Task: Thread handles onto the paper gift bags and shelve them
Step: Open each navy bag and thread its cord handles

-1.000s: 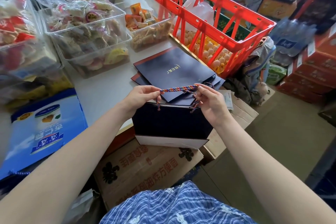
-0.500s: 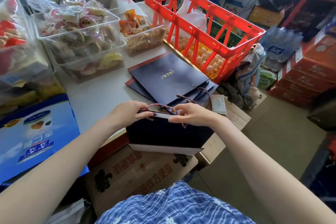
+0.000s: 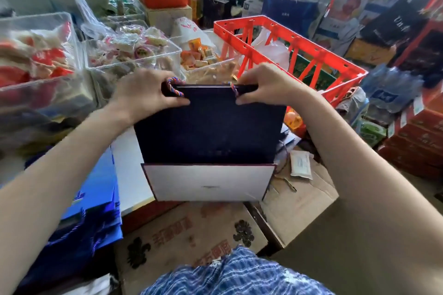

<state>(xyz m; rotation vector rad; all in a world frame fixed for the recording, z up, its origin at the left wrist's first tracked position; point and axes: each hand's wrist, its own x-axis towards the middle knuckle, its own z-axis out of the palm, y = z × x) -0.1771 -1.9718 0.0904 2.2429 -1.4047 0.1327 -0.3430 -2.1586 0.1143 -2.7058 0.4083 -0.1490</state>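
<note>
while 2 hands, l hand [image 3: 146,93] & r hand [image 3: 266,84], grip 1 navy bag [image 3: 208,127], 1 red crate [image 3: 299,55]

One dark paper gift bag [image 3: 208,124] is up in front of the camera, and two hands are on it: the left hand [image 3: 143,93] and the right hand [image 3: 268,84], one at each top corner. One braided multicoloured handle [image 3: 176,87] shows, with two ends visible, one at each corner of the bag. Behind the bag sits one red plastic crate [image 3: 299,55]. Left of the crate, three clear plastic tubs [image 3: 134,55] of wrapped snacks are countable. Below the bag, two cardboard boxes [image 3: 191,235] sit side by side. Left of the bag, one blue stack of flat bags [image 3: 91,211], too blurred to count singly. Right of the crate, one shrink-wrapped pack of water bottles [image 3: 390,88].
</note>
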